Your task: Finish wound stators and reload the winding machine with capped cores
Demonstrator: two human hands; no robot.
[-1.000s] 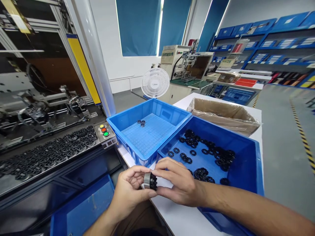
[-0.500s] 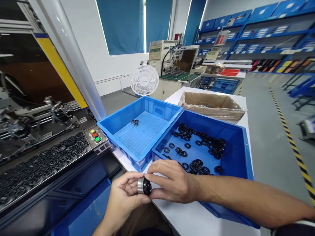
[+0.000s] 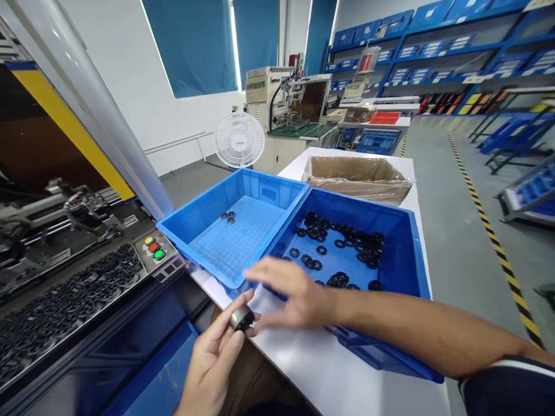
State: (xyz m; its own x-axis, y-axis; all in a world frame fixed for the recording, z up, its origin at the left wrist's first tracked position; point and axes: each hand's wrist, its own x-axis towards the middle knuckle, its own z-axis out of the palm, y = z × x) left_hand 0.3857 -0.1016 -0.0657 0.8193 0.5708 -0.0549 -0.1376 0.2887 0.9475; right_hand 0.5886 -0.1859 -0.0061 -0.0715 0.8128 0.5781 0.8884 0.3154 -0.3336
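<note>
Between the fingers and thumb of my left hand is a short silver metal ring with a black toothed plastic end. My right hand, blurred by motion, is just to the right of that part with its fingers apart and nothing seen in them. Beneath and behind my right hand stands a dark blue bin holding many black slotted plastic rings. A lighter blue bin beside it has a few small black pieces on its floor.
To the left, a machine tray holds a heap of black rings near yellow, red and green buttons. A plastic-lined cardboard box sits behind the bins on the white table. Beyond is a white fan.
My right hand has let go of the ring part and drawn away, its fingers spreading. My left hand still holds the part, now tilted downward. The view has shifted slightly right.
</note>
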